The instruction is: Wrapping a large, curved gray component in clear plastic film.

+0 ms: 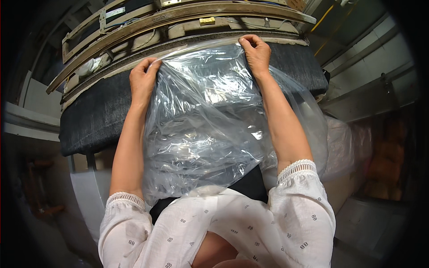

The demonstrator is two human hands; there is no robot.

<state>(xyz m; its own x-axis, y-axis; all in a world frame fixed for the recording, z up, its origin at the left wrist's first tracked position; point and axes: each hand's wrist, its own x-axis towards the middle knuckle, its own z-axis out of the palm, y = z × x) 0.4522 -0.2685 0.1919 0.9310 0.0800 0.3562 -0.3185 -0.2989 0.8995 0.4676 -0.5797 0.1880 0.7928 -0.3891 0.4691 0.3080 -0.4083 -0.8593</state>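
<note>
A large sheet of clear plastic film (pixel 203 102) is stretched between my hands and hangs down in crumpled folds toward my lap. My left hand (pixel 144 78) pinches its upper left corner between thumb and fingers. Farther to the right, my right hand (pixel 256 53) grips the upper right corner in a pinch. Both arms reach forward, and the film's top edge lies near the back of a dark padded surface (pixel 96 116). Whether the film is one layer or a bag, I cannot tell.
Behind the padded surface runs a machine frame with long wooden bars (pixel 178 18) and a small yellow block (pixel 207 21) on it. More clear film (pixel 308 129) bulges at my right. A white panel (pixel 86 192) hangs at the lower left. Orange-brown objects (pixel 385 167) sit in shadow far right.
</note>
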